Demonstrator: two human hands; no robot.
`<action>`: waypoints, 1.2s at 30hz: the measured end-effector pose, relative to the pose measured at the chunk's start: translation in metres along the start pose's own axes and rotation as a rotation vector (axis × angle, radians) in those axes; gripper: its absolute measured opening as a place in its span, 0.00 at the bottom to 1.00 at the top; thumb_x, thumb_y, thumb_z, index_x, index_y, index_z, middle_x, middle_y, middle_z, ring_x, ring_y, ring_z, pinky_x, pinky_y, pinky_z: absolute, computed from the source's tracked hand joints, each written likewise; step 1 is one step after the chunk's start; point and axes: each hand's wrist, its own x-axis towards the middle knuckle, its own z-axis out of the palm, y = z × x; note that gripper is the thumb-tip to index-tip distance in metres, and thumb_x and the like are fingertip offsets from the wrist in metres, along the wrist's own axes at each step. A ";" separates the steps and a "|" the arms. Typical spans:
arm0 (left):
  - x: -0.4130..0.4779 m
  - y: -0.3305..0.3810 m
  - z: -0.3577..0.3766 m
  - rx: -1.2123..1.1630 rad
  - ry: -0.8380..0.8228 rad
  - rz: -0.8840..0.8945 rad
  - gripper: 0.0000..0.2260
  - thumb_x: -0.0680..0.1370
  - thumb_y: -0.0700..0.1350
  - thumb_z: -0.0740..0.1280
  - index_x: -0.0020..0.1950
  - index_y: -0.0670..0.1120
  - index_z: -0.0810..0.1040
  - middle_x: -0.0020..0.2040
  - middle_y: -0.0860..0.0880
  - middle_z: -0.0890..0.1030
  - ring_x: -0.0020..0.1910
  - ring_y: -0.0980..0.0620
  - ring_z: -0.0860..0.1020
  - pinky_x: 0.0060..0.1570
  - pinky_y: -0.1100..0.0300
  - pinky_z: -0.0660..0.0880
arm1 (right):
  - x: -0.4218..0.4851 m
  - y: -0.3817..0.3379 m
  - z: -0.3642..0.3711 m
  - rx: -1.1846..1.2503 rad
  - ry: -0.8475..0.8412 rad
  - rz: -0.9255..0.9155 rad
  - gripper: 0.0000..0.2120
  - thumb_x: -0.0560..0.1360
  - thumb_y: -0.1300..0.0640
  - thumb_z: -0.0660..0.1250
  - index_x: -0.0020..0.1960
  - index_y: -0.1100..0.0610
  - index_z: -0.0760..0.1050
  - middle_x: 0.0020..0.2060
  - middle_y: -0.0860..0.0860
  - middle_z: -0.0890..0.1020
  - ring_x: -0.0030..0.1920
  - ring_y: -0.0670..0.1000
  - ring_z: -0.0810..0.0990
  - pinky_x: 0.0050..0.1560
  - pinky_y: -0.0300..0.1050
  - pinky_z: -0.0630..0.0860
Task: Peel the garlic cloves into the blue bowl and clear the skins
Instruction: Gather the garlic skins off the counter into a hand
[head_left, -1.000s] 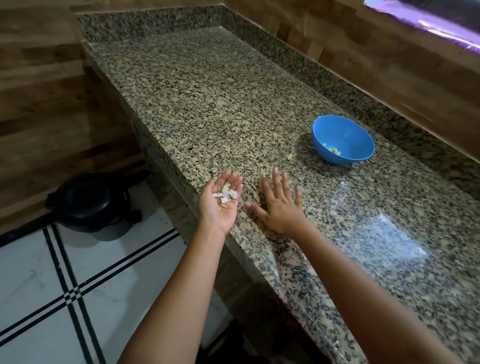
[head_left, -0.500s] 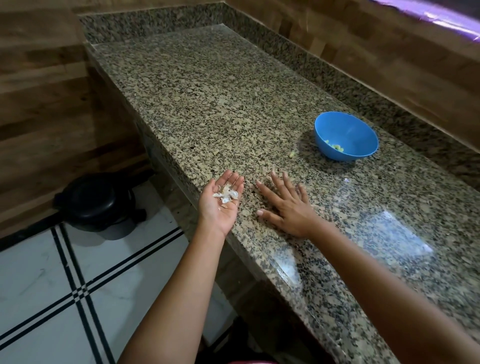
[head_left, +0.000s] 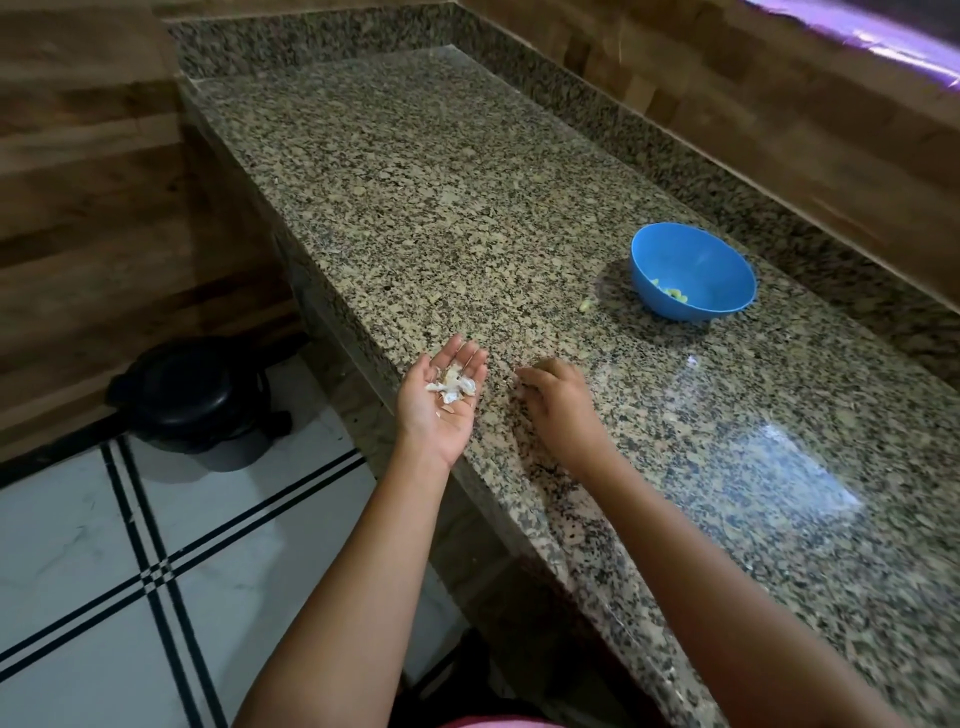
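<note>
Head view only on my end. Left hand (head_left: 439, 400) was palm-up, fingers straight and relaxed, carrying a small pile of skins (head_left: 453, 387). It sat well apart from the blue bowl (head_left: 722, 260), out at the counter (head_left: 415, 182) edge on the bowl's near side. No change there from a second ago.

Right hand (head_left: 558, 402) was the change. Half a second back it lay flat on the stone with fingers spread. Now the fingers were curled under, tips on the counter, between the bowl and the left hand and just beside the latter. It read as a rake toward the open palm. Couldn't tell if it had any skin pinched, since the tips were hidden.

Peeled cloves (head_left: 675, 295) lay inside the bowl. A stray bit (head_left: 585, 306), likely a clove, sat on the counter just beside the bowl on the hands' side.

My read: peeling about done, skin clearing under way, stray bit not yet bowled. Black bin (head_left: 195, 389) stood on the floor, far from the bowl, and is the likely dump spot.
</note>
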 end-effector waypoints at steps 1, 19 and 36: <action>0.000 -0.001 0.000 -0.003 0.000 0.003 0.20 0.83 0.48 0.48 0.52 0.38 0.76 0.44 0.41 0.80 0.47 0.46 0.80 0.54 0.56 0.76 | 0.004 0.002 -0.004 0.017 -0.005 -0.002 0.14 0.77 0.59 0.62 0.63 0.58 0.75 0.57 0.52 0.77 0.60 0.52 0.71 0.62 0.36 0.60; -0.001 -0.001 0.001 0.014 0.022 0.006 0.20 0.83 0.48 0.49 0.52 0.38 0.76 0.44 0.41 0.81 0.45 0.46 0.80 0.51 0.57 0.77 | 0.026 0.007 -0.012 -0.015 -0.226 -0.170 0.10 0.77 0.61 0.62 0.55 0.59 0.80 0.46 0.44 0.74 0.47 0.43 0.74 0.48 0.17 0.64; 0.001 -0.002 0.002 0.007 0.069 0.031 0.19 0.83 0.47 0.50 0.53 0.38 0.76 0.44 0.41 0.80 0.45 0.46 0.80 0.55 0.56 0.76 | 0.033 -0.021 -0.021 0.413 -0.175 0.144 0.11 0.74 0.69 0.61 0.49 0.55 0.64 0.37 0.50 0.73 0.34 0.46 0.71 0.31 0.31 0.71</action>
